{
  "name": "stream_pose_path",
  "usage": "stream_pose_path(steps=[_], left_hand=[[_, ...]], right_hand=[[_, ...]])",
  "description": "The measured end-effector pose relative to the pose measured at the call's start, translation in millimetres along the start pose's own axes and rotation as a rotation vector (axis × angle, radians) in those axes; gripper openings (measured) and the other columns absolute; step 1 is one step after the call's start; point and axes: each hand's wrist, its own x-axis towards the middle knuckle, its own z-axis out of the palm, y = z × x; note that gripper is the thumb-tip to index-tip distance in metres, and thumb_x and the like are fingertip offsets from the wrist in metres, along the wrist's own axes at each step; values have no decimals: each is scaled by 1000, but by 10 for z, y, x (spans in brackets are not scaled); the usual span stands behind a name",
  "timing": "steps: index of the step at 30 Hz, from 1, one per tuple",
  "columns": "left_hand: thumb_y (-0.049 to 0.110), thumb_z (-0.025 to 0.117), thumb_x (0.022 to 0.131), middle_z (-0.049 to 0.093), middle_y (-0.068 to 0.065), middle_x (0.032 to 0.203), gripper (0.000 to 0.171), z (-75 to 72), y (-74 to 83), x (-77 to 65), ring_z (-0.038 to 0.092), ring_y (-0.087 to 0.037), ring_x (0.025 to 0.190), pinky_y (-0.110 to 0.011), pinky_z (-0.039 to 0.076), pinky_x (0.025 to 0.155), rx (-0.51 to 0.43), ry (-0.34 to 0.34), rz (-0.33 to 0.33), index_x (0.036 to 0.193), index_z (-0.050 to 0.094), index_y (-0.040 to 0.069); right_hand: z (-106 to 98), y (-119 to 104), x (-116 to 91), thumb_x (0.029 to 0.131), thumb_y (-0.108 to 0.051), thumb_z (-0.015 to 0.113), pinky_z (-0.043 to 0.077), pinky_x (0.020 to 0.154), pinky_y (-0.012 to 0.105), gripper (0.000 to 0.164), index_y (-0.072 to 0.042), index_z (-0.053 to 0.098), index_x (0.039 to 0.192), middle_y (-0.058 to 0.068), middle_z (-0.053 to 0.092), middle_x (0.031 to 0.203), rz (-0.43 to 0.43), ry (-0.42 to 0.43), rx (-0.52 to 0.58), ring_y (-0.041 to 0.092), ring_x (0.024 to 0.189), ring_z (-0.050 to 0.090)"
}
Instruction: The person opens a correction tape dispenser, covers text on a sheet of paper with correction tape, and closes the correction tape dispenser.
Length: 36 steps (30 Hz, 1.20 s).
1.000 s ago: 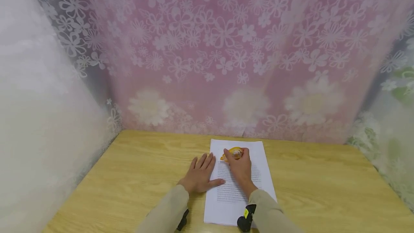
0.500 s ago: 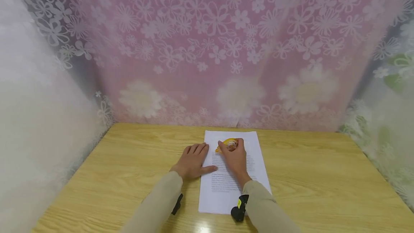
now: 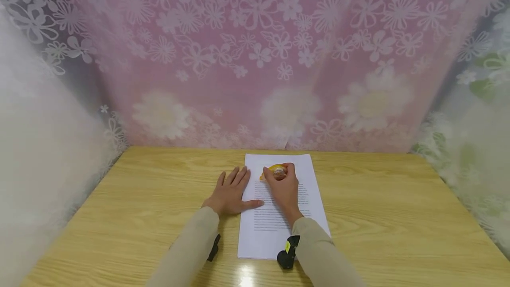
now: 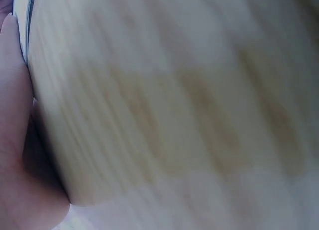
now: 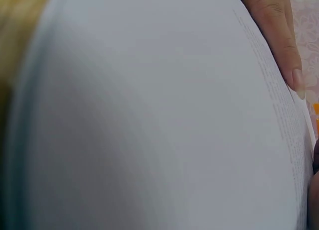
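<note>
A stack of white printed paper (image 3: 249,242) lies upright on the wooden table. Near the top lines of text, my right hand (image 3: 287,191) pinches a yellow, see-through correction tape (image 3: 279,172) between thumb and fingers, its tip pointing left and down at the page. My left hand (image 3: 229,196) lies flat with fingers spread, over the paper's left edge, its thumb reaching onto the text. The right wrist view catches the left thumb (image 5: 284,46) on the sheet and a sliver of the orange body at the edge. In the left wrist view part of the left hand (image 4: 20,150) shows.
The light wood table (image 3: 382,216) extends to both sides of the paper. A pink flowered curtain (image 3: 223,105) hangs along the back edge, with pale sheets on the left and right. A black wrist camera (image 3: 287,254) sits over the paper's lower right.
The head view tilts down and shifts, so the paper and both hands appear higher and further left. The correction tape stays near the same top lines, still in the right hand.
</note>
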Motion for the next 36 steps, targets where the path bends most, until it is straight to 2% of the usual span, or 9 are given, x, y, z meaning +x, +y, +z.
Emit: stream_pose_path(steps=[6,10,17,22,27,36], left_hand=[[79,34,84,12,-3,159,98,-26,24,-16,6,-26,145,-55,2,111,2,29,-20,154,17,14],[78,38,84,15,-4,158,96,-59,67,-41,10,-27,144,-56,6,111,32,38,-30,154,20,14],[80,40,81,14,-3,159,98,-7,62,-5,9,-26,144,-56,4,111,7,48,-41,154,19,18],[79,41,81,18,-4,158,96,-63,84,-41,13,-28,144,-57,8,111,18,56,-40,154,23,19],[80,41,81,18,-4,158,97,-75,99,-52,13,-27,144,-56,8,111,23,62,-44,154,24,19],[82,41,78,18,-4,158,100,-48,110,-70,13,-27,143,-56,8,111,20,63,-47,153,24,19]], right_hand=[[26,-9,-18,80,-41,77,50,65,30,50,-9,51,109,8,63,91,-34,-33,-5,18,76,61],[28,-28,-42,81,-44,75,51,67,31,53,-8,51,111,9,64,92,-22,-53,-21,19,78,62],[24,-19,-35,82,-53,70,50,68,34,60,-9,49,116,9,65,93,-6,-79,-99,19,79,62],[37,-26,-40,81,-56,68,50,71,36,62,-10,49,118,8,66,94,6,-89,-155,20,80,62],[37,-37,-41,81,-58,68,49,72,38,63,-11,49,118,10,66,94,-4,-75,-159,22,80,62],[45,-34,-63,81,-57,69,47,70,34,61,-12,50,116,4,66,89,10,-86,-175,16,75,59]])
